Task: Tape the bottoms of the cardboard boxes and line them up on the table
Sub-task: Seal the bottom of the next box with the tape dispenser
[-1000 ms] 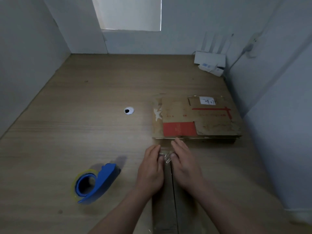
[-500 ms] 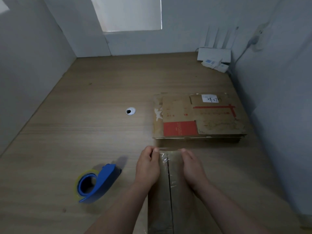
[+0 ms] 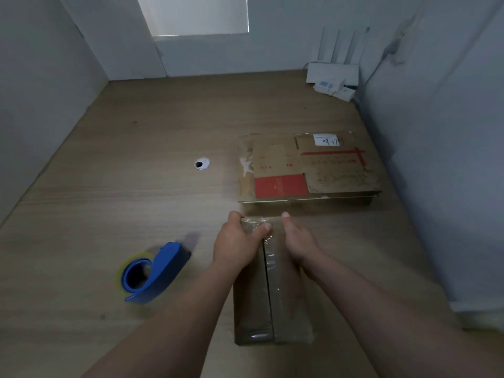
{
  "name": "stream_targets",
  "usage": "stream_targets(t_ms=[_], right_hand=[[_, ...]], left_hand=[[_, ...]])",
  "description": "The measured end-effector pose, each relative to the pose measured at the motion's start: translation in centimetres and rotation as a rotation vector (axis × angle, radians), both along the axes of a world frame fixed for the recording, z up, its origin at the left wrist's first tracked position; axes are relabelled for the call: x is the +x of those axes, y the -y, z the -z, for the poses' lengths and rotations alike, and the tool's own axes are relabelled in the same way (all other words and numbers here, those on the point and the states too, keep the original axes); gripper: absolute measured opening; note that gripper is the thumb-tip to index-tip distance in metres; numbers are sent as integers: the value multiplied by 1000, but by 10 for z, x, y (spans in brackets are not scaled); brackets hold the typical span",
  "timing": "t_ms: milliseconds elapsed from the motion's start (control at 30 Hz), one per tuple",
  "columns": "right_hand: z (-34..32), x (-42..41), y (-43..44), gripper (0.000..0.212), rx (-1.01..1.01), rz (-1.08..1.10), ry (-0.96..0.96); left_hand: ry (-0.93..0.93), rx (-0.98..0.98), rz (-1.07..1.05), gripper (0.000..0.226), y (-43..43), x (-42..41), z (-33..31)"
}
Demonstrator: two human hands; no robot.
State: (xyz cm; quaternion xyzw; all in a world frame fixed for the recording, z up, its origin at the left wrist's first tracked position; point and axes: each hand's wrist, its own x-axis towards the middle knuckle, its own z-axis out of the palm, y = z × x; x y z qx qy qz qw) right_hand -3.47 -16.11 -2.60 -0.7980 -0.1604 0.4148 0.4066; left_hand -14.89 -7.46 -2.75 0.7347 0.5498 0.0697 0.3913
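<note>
A narrow brown cardboard box (image 3: pixel 270 304) stands in front of me with clear tape running along its centre seam. My left hand (image 3: pixel 237 242) presses on the box's far left corner, thumb across the taped end. My right hand (image 3: pixel 298 242) lies along the box's right edge with straight fingers. Beyond them a stack of flattened cardboard boxes (image 3: pixel 308 167) with red print and a white label lies on the table. A blue tape dispenser (image 3: pixel 152 272) with a yellowish tape roll lies to the left of my left arm.
The wooden table (image 3: pixel 122 200) has a small round cable hole (image 3: pixel 202 163) near its middle. A white router (image 3: pixel 334 75) with antennas and small white boxes sits at the back right corner. Grey walls close in on the left, back and right.
My hands have spread apart from the middle of the box's far end to its two corners, smoothing the tape down. The box now shows more fully.
</note>
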Motion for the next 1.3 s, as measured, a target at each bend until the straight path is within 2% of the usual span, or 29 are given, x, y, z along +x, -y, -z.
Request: stream_targets(t_ms=[133, 200, 300, 367, 433, 500, 600, 767, 833, 933, 1033, 1167, 1233, 1267, 1300], right_hand=[[4, -13, 14, 56, 33, -58, 189], [12, -19, 18, 53, 89, -50, 206], [16, -20, 13, 52, 102, 37, 184], [15, -20, 11, 50, 100, 65, 216], [10, -24, 16, 47, 96, 92, 215], [5, -31, 26, 47, 84, 129, 117], [-17, -44, 51, 47, 180, 139, -95], [-11, -80, 107, 32, 342, 192, -292], [5, -96, 111, 41, 372, 236, -293], [24, -103, 102, 55, 429, 412, -454], [33, -97, 99, 58, 459, 454, -545], [36, -96, 102, 58, 428, 397, -520], [32, -93, 106, 53, 347, 320, -446], [28, -89, 109, 45, 295, 230, -345], [20, -83, 111, 33, 224, 131, -199]], left_hand=[[-3, 27, 18, 51, 0, -2, 2], [39, -7, 14, 48, 1, -4, -2], [207, -136, 1, 72, 9, -17, -9], [251, -108, 55, 89, 34, -35, -6], [192, -18, 134, 98, 63, -56, 0], [118, 81, 177, 100, 78, -73, 10], [240, 32, 118, 95, 72, -81, 16], [371, -104, 0, 90, 72, -86, 10], [394, -112, 0, 88, 75, -82, 8], [434, -128, -19, 84, 79, -73, 12], [509, -175, -66, 77, 81, -72, 11], [536, -252, -215, 59, 86, -74, 10], [467, -134, -176, 38, 88, -75, 11], [420, -57, -126, 33, 88, -75, 9], [359, 20, -48, 42, 88, -75, 7]])
